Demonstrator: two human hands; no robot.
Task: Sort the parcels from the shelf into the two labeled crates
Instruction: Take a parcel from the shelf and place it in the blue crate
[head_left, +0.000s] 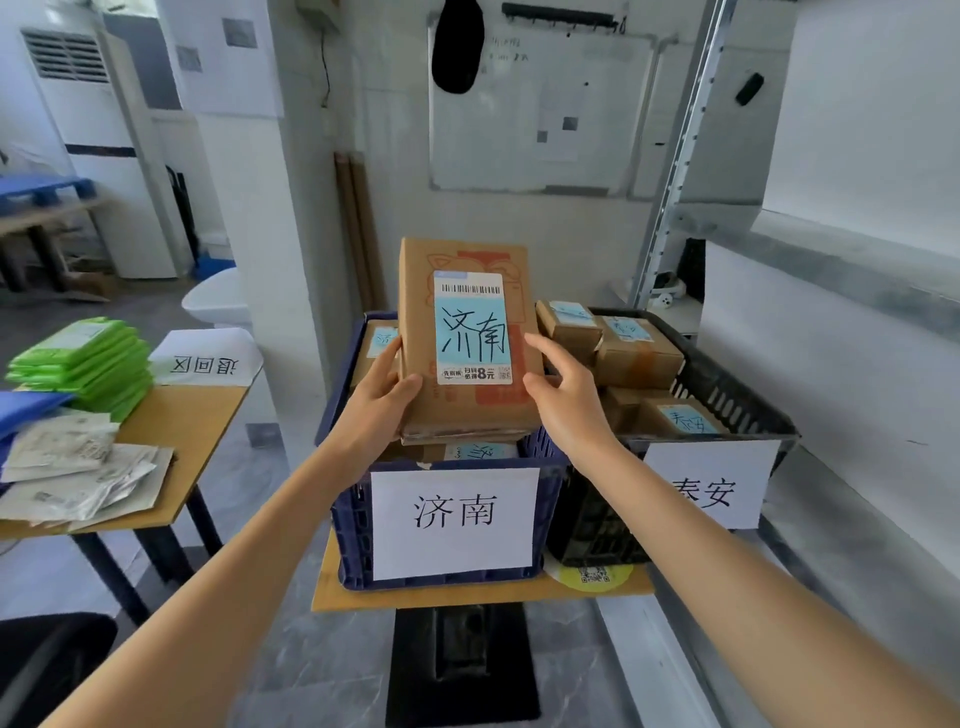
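Note:
A brown cardboard parcel with a blue handwritten label lies on top of the parcels in the blue crate, which bears a white sign. My left hand grips the parcel's left near corner, thumb on top. My right hand is at the parcel's right edge with fingers spread and relaxed, touching or just off it. To the right stands the black crate with its own white sign, holding several small brown parcels with blue labels.
Both crates stand on a small cardboard-topped stand. At the left, a wooden table carries a stack of green mailers, grey bags and a white sign. A metal shelf frame rises at the right.

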